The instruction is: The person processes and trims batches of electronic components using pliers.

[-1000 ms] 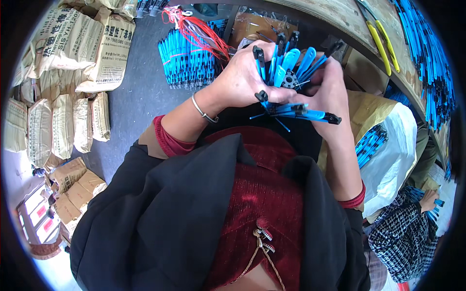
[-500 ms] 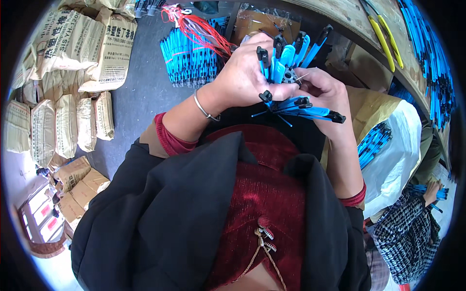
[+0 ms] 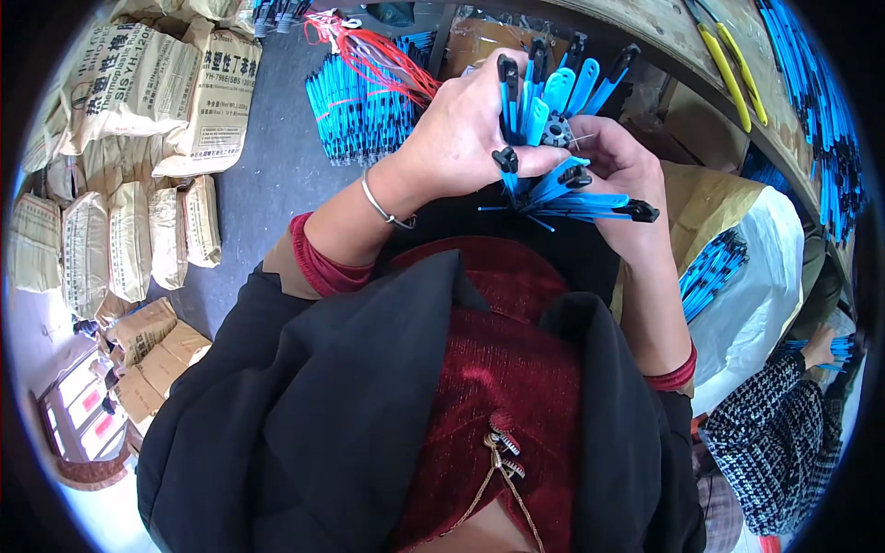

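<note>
In front of my chest I hold an assembly of blue plastic arms with black clip-like ends [image 3: 556, 90], fanned around a round black hub with holes [image 3: 556, 132]. My left hand [image 3: 461, 138] is closed around its left side, the thumb lying across below the hub. To the right of the hub, my right hand [image 3: 627, 170] has its thumb and fingers bent close together. A thin, pale wire-like piece [image 3: 584, 139] sticks out between those fingers and the hub. Several blue arms [image 3: 590, 201] hang below and reach toward the right wrist. The right hand's lower fingers are partly hidden.
Banded blue and black sticks [image 3: 355, 106] lie on the dark surface beside red strings [image 3: 383, 60]. Yellow-handled pliers [image 3: 728, 74] and more blue pieces [image 3: 820, 120] rest on the wooden shelf. A white sack [image 3: 756, 286] stands right; paper sacks [image 3: 217, 101] are left. A co-worker's hand [image 3: 819, 346] holds blue pieces.
The hub has turned a little, and the upper blue arms stand more upright and fanned. Both my hands stay on the assembly. At the right, the co-worker's hand has shifted.
</note>
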The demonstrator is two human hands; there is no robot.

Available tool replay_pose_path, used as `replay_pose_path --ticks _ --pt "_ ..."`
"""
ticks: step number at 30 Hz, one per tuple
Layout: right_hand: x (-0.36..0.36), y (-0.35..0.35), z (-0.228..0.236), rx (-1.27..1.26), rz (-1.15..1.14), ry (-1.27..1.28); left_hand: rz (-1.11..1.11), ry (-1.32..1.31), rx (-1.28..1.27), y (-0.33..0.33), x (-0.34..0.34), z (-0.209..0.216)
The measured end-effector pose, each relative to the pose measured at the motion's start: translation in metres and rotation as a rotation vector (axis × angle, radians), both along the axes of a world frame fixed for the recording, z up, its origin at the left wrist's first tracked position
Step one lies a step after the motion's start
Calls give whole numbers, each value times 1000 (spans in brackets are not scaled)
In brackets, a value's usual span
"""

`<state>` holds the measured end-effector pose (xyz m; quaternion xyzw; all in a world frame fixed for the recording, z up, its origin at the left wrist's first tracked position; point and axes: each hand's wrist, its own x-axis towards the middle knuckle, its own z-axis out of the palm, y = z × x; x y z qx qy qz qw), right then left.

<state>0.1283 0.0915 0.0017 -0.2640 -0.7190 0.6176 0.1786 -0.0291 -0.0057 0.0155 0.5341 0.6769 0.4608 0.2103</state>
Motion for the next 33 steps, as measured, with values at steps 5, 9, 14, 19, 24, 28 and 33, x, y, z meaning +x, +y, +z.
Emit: replay_pose_path --ticks 5,9,14,19,24,28,33 --pt "-3 2 0 -61 11 18 -72 -154 32 1 0 -16" --pt "-2 4 2 -69 26 18 -70 -17 177 2 -2 -19" --pt "-2 10 -4 4 81 31 33 -3 122 1 2 -20" --pt "0 8 -6 -244 53 65 -46 -60 90 -2 0 -15" --pt "3 15 1 -219 206 10 -149 -174 154 -1 1 -19" --pt "4 13 0 -87 245 60 -236 -103 179 0 -3 -20" --pt "6 4 4 406 187 66 -173 -86 150 1 0 -20"
